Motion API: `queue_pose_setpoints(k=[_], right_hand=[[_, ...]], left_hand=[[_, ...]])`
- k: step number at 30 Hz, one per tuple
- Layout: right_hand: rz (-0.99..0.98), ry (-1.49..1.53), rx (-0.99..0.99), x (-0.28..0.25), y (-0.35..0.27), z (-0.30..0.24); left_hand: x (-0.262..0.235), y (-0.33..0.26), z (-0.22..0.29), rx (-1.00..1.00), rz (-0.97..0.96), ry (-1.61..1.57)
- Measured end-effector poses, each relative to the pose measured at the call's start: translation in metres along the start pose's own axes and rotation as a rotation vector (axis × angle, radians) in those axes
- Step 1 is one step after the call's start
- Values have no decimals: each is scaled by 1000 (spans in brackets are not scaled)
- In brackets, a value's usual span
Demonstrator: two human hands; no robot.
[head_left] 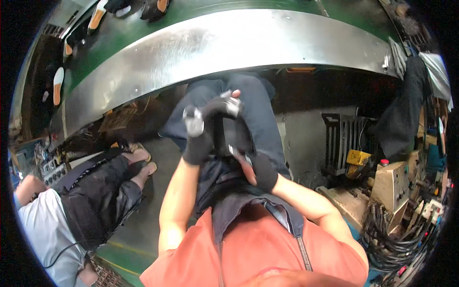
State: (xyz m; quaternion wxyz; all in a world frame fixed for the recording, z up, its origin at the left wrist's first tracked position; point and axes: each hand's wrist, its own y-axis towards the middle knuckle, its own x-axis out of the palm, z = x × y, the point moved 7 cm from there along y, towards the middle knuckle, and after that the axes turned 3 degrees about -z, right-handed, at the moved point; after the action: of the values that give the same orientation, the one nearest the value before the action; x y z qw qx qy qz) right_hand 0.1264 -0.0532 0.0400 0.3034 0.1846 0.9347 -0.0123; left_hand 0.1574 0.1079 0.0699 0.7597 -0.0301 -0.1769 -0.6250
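Observation:
Over my lap, a black shoe-like piece is held between my two hands, blurred by motion; its exact shape cannot be made out. My left hand, in a dark glove with pale grey fingertips, curls round its far and left side. One bare fingertip shows at the far end of that hand. Nearer my body, my right hand wears a similar dark glove and is closed at the near right end of the piece. A bare finger of it shows along the edge.
A shiny metal ledge crosses ahead of my knees, beside a green belt. Several shoes with pale soles lie on its left. Another person sits at left. At right are a control box, bundled cables and dark cloth.

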Motion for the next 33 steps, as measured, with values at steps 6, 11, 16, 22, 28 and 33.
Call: queue_pose_setpoints(k=[6, 11, 16, 22, 28, 33], right_hand=[[-275, 163, -70, 19, -84, 36], [-318, 294, 32, 40, -102, 62], [-248, 351, 48, 36, -89, 55], [-214, 321, 201, -40, -17, -19], [16, 733, 869, -21, -1, 75], [-192, 675, 798, -42, -1, 94]], left_hand=[[43, -74, -3, -220, 137, 211], [41, -70, 9, -228, 23, 417], [24, -95, -47, -271, 403, -178], [1, -77, -77, -603, 433, -733], [21, -58, -61, -256, 435, 1230], [-8, -91, -94, -340, 578, 44]])
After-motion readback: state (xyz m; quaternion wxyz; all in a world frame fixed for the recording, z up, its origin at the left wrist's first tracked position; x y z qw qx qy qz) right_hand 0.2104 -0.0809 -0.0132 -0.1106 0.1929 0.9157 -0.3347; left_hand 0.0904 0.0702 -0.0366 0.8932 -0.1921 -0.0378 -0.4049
